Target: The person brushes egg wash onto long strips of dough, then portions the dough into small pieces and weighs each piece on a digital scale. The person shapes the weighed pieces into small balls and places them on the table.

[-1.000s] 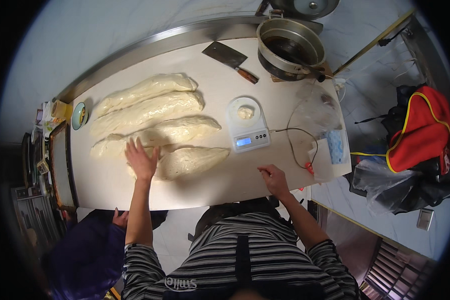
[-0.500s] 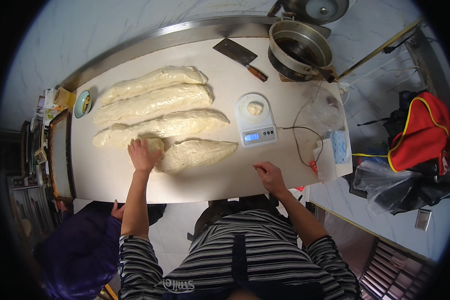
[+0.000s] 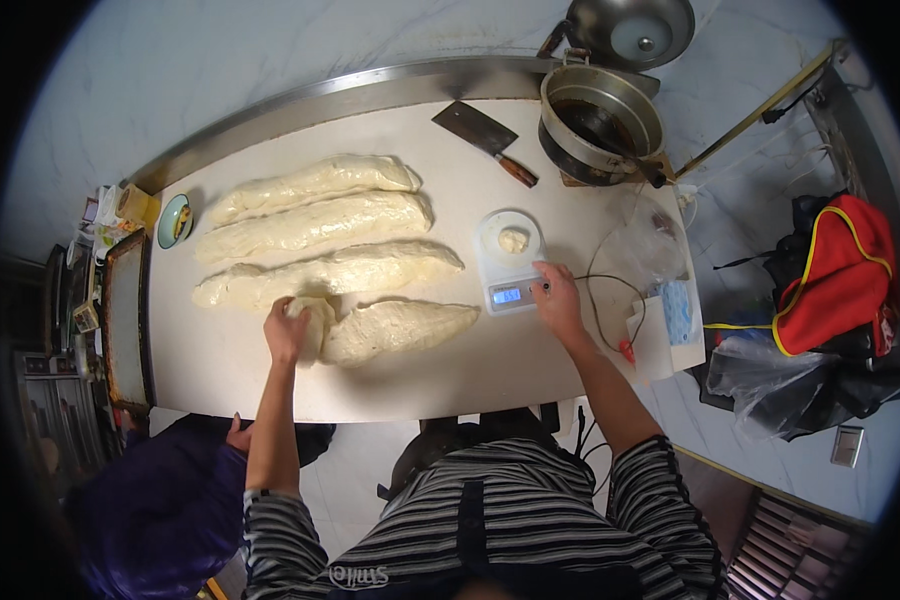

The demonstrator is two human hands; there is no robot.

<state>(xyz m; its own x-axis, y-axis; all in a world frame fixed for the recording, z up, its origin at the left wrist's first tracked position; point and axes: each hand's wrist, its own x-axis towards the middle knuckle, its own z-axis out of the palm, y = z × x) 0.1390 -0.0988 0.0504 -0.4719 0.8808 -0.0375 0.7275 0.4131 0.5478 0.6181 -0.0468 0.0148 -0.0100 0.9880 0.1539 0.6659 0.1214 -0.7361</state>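
Note:
Several long rolls of pale, glossy dough lie side by side on the white worktop. Nearest me is a shorter, tapering dough piece. At its left end my left hand grips a folded lump of dough between thumb and fingers. On the right stands a white kitchen scale with a lit display, bearing a small lump of dough on its round pan. My right hand is at the scale's buttons, fingers stretched and holding nothing.
A cleaver lies at the back beside a deep metal pot of dark liquid. A cable crosses the right side. At the left are a green bowl and a worn tray. A person in purple stands close by.
My right hand has moved up from the front edge to the scale's buttons. My left hand has gone from lying over the dough's end to gripping it. The whole view has shifted slightly.

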